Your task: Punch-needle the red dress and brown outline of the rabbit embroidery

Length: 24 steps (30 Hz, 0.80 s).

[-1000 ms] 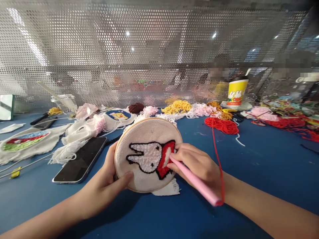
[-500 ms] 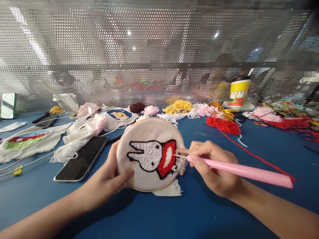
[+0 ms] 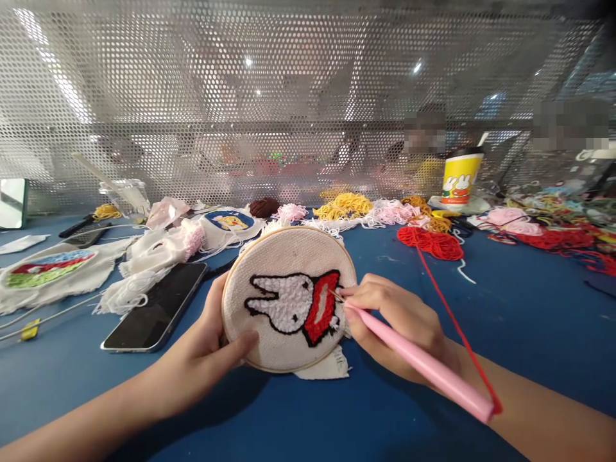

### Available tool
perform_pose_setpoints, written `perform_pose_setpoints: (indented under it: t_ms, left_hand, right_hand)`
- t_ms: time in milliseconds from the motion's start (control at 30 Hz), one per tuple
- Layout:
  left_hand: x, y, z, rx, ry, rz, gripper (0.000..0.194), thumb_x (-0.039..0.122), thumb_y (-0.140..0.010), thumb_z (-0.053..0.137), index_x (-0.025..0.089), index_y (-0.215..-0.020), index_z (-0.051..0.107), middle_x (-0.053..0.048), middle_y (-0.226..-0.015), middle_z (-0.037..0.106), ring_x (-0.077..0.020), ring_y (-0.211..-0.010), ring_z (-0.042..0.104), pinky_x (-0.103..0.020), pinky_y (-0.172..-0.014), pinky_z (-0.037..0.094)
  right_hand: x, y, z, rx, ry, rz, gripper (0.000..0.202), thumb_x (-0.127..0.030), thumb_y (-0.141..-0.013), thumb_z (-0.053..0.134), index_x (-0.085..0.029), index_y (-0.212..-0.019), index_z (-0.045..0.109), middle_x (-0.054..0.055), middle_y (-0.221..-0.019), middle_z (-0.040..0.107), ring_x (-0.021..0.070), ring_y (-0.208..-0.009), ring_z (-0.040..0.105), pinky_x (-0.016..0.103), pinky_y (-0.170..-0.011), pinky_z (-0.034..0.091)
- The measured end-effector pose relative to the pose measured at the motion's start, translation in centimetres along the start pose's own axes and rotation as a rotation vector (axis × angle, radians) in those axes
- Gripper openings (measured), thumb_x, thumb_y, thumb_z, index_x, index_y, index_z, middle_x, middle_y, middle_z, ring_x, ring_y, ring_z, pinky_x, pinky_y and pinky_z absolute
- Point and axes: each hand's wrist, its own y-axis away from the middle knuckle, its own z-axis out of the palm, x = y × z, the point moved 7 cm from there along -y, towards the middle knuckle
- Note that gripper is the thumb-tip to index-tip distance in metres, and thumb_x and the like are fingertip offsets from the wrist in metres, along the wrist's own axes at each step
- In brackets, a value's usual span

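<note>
Take the round wooden embroidery hoop, with its white cloth and tufted white rabbit in a red dress, as your landmark. Far to its left lies a frayed cloth patch with red, blue and green stitching, and just left of the hoop a black smartphone lies face up on the blue table.

Your left hand cups the hoop's lower left rim, fingers closed behind it and thumb pressed on the cloth face — the hoop has barely shifted in the last second, tilted up off the table as before.

At the hoop's right edge, your right hand pinches the long pink plastic punch needle in a pen grip. Half a second ago the handle lay nearly level with the tip drawn clear; now it is angled down again, and the metal tip seems to sit back in the red patch, though it is too fine to be sure. That reads as one more loop going into the dress.

The red yarn strand runs from the handle's end up to the loose red yarn pile, beyond the hoop to its right, with a yellow paper cup printed with rabbits farther back.
</note>
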Motion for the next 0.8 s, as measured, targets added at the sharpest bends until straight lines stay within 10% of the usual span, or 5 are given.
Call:
perform_pose_setpoints:
  t_ms: [233,433,800]
  left_hand:
    - [0.1,0.4,0.2,0.0,-0.053,0.02,0.058,0.025,-0.08,0.043,0.03,-0.125,0.007,-0.003,-0.13,0.025,-0.0233,-0.12,0.025,-0.039,-0.099,0.026]
    - [0.4,0.4,0.1,0.011,-0.041,0.039,0.058,0.025,-0.08,0.042,0.031,-0.125,0.007,-0.002,-0.13,0.025,-0.0239,-0.119,0.025,-0.038,-0.098,0.028]
    - [0.8,0.4,0.2,0.033,-0.071,0.091,0.058,0.023,-0.078,0.044,0.03,-0.125,0.011,-0.002,-0.129,0.029,-0.0234,-0.119,0.027,-0.037,-0.098,0.027]
  right_hand:
    - [-1.7,-0.2,0.8,-0.09,0.182,-0.146,0.019,-0.007,-0.069,0.055,-0.014,-0.054,0.045,0.001,-0.046,0.047,0.0109,-0.049,0.043,0.032,-0.056,0.048]
    - [-0.2,-0.8,0.2,-0.061,0.089,0.092,0.01,-0.004,-0.071,0.049,-0.011,-0.064,0.051,0.003,-0.054,0.052,0.0117,-0.055,0.049,0.03,-0.064,0.048]
    - [-0.3,-0.7,-0.2,-0.097,-0.03,0.103,0.006,-0.007,-0.07,0.055,-0.011,-0.075,0.056,0.005,-0.063,0.059,0.0134,-0.06,0.054,0.028,-0.059,0.048]
